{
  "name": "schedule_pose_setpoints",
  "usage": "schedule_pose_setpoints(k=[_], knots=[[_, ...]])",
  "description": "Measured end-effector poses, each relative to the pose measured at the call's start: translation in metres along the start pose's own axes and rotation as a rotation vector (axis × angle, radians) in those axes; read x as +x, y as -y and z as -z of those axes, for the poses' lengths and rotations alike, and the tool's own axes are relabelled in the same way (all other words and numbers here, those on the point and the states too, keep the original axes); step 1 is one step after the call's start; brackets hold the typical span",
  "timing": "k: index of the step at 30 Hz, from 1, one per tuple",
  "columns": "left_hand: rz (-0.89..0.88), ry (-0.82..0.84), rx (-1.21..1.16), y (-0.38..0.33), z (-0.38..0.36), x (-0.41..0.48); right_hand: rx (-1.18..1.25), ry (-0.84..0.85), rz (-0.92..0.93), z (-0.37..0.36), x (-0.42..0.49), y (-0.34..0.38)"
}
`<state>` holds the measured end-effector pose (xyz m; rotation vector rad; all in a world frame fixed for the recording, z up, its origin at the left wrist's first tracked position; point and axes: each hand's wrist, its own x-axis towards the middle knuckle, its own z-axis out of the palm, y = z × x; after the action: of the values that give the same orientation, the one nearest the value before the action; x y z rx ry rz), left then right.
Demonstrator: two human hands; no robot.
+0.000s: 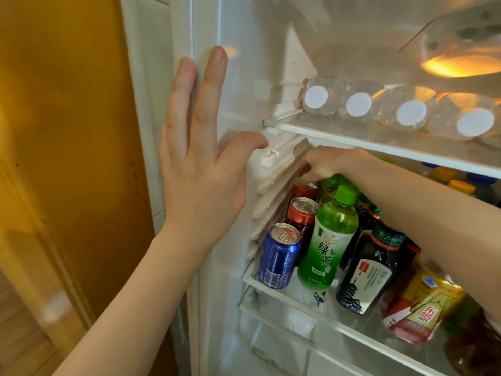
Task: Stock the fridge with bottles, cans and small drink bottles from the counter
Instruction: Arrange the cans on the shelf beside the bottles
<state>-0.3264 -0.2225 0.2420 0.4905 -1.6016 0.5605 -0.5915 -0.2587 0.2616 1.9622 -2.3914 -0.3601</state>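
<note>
The right hand (325, 162) is being reached deep into the fridge (206, 25), above the tops of the standing drinks, with its fingers curled downward and, as far as can be told, pinching the top rim of the rear red can (305, 187). That can is being held upright, its long axis vertical, directly beneath the fingertips, in the back left corner of the lower shelf (271, 290) and just beside the ribbed side wall (267, 183). Whether its base is resting on the shelf cannot be told, since it is being hidden by the second red can (302, 213) and the blue can (280, 256) standing in a row in front of it. The green tea bottle (330, 240) is standing just right of that row, close under the forearm. The left hand (195, 169) is being pressed flat, fingers straight and spread, against the fridge's left edge, well apart from the can, so the right hand is judged far nearer. The coming move is judged to be turning on this vertical line: the can is to be released straight down and the hand drawn back out under the upper shelf (352, 137), where water bottles (315, 99) are lying on their sides, without the green tea bottle being knocked.
</note>
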Motion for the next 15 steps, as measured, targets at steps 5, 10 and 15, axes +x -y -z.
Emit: schedule_pose_setpoints(k=[5, 10, 15], knots=[[-0.006, -0.002, 0.008, 0.0, 0.0, -0.001, 0.101, -0.05, 0.092, 0.009, -0.013, 0.012], [-0.003, 0.004, 0.003, 0.0, 0.001, 0.0, -0.006, 0.191, 0.09, 0.011, -0.023, 0.026], [0.009, 0.007, -0.008, -0.001, 0.002, 0.0, 0.018, 0.234, 0.074, 0.008, -0.023, 0.027]])
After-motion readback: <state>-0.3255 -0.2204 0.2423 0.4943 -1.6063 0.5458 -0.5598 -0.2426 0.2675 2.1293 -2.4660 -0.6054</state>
